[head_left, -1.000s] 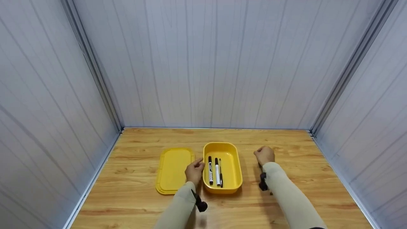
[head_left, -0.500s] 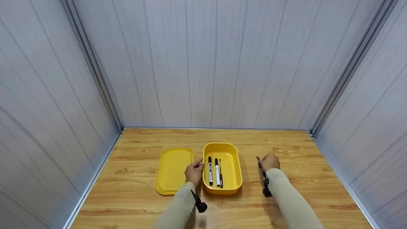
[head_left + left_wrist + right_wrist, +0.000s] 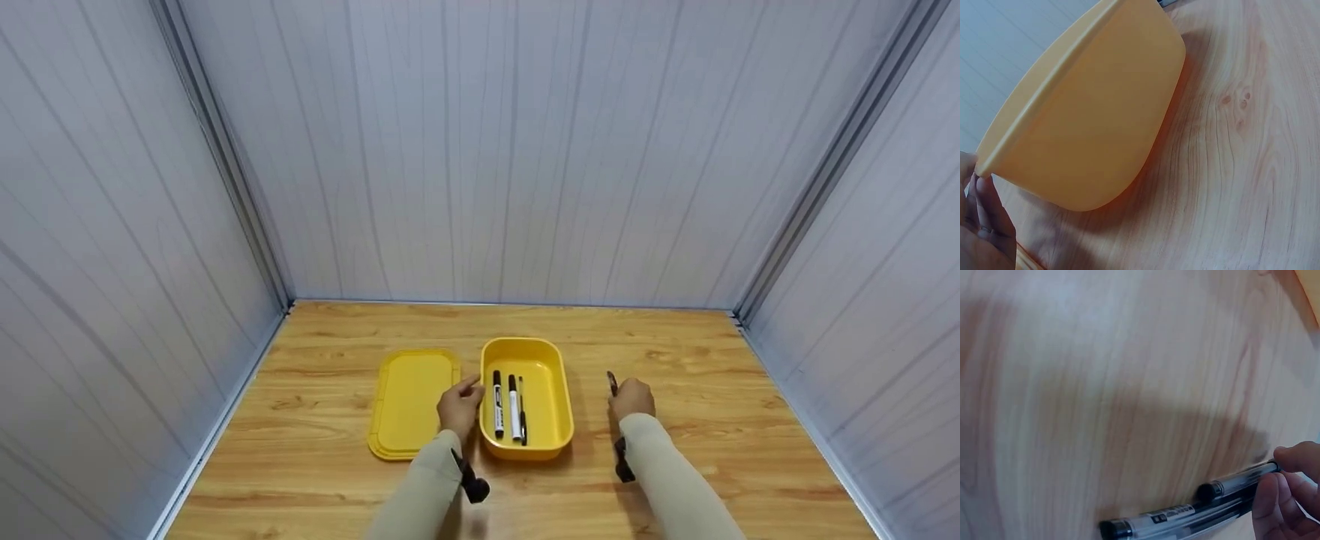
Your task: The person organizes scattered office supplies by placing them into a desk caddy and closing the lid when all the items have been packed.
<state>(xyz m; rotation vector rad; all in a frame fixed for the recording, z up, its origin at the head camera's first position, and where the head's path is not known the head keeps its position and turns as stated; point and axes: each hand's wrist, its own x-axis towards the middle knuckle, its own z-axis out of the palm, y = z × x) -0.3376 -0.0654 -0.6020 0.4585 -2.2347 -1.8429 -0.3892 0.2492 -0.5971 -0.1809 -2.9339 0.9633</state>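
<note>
- Walls (image 3: 480, 150) of pale, streaked panels stand behind and at both sides, with grey strips at the corners.
- The wood-grain surface (image 3: 322, 487) lies between them and carries everything else.
- Two pale sleeves reach in from the near edge, left (image 3: 420, 480) and right (image 3: 675, 480), each with a black wrist device (image 3: 474, 487) near the cuff.
- An open yellow box (image 3: 549, 397) sits upright near the middle of the surface, between the two hands.
- The yellow lid (image 3: 415, 405) lies flat just beside it, on the left.
- The left hand (image 3: 457, 407) pinches the box's left rim between thumb and fingers.
- The right hand (image 3: 632, 400), well apart from the box on its right, holds black-ended clear pens (image 3: 1241, 482) between thumb and fingers; at least two overlap there, and whether they touch the surface cannot be told.
- Two white markers (image 3: 498, 405) with black caps lie side by side inside the box, toward its left wall.
- A slim black pen (image 3: 523, 416) lies just right of them.
</note>
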